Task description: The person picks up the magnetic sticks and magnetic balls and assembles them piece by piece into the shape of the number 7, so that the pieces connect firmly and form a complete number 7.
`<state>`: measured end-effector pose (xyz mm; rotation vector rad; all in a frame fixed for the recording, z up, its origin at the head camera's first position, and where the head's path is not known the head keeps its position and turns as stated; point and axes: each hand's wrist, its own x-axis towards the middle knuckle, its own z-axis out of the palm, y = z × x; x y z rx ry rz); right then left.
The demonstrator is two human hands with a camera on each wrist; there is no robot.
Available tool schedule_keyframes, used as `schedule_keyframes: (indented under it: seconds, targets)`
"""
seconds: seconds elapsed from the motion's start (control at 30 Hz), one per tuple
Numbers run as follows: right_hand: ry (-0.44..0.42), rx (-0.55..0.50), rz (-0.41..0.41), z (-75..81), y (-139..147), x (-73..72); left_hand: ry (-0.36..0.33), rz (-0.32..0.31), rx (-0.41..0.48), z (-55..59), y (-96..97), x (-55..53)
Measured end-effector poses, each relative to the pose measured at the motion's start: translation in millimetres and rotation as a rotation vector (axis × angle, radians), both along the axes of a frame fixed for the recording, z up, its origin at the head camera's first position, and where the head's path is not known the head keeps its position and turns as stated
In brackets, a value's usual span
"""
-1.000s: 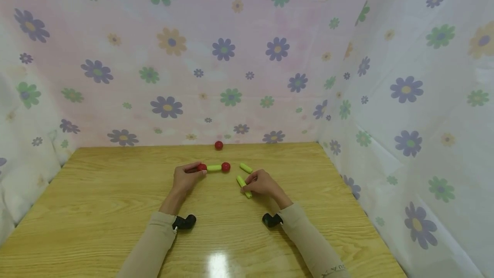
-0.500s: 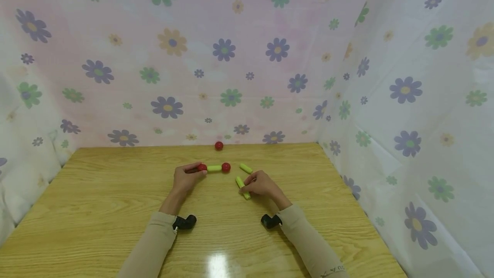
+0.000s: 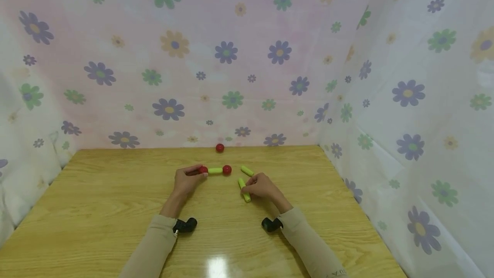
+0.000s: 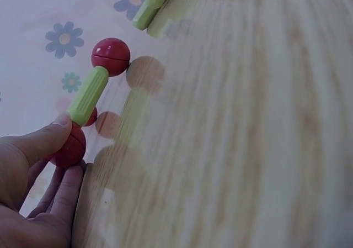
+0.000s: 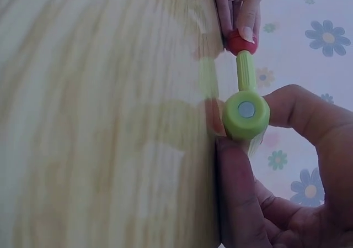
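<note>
My left hand [image 3: 187, 180] pinches a red ball [image 3: 203, 170] between thumb and fingers. A green rod [image 3: 215, 170] runs from that ball to a second red ball [image 3: 227, 169], the three in one line close over the table. In the left wrist view the rod [image 4: 89, 96] is ridged along its length and meets both balls. To the right, my right hand [image 3: 264, 187] holds another green rod [image 3: 247, 197] by its middle, slanted toward me. Its end, facing the right wrist camera, bears a round silver disc [image 5: 246, 109]. This rod stands apart from the joined piece.
A third green rod [image 3: 247, 170] lies just beyond my right hand. One loose red ball [image 3: 220, 148] sits at the back edge of the wooden table [image 3: 115, 209]. Flowered cloth [image 3: 231, 76] hangs behind and at both sides. Each wrist carries a black camera mount.
The rod in my right hand has swung slightly, pointing more toward me. My left hand and the joined balls and rod keep their place; the head view has tilted a little.
</note>
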<state>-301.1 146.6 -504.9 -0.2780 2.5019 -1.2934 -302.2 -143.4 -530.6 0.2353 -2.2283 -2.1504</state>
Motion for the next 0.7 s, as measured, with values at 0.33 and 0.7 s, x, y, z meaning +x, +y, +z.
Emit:
schedule_keyframes:
  seconds: [0.33, 0.7]
  targets:
    - [-0.115, -0.112, 0.077, -7.2, -3, -10.0, 0.008, 0.007, -0.010, -1.2, 1.0, -1.5]
    - [-0.131, -0.128, 0.159, -12.0, -6, -17.0, -0.006, -0.004, -0.004, 0.1, -0.3, -1.1]
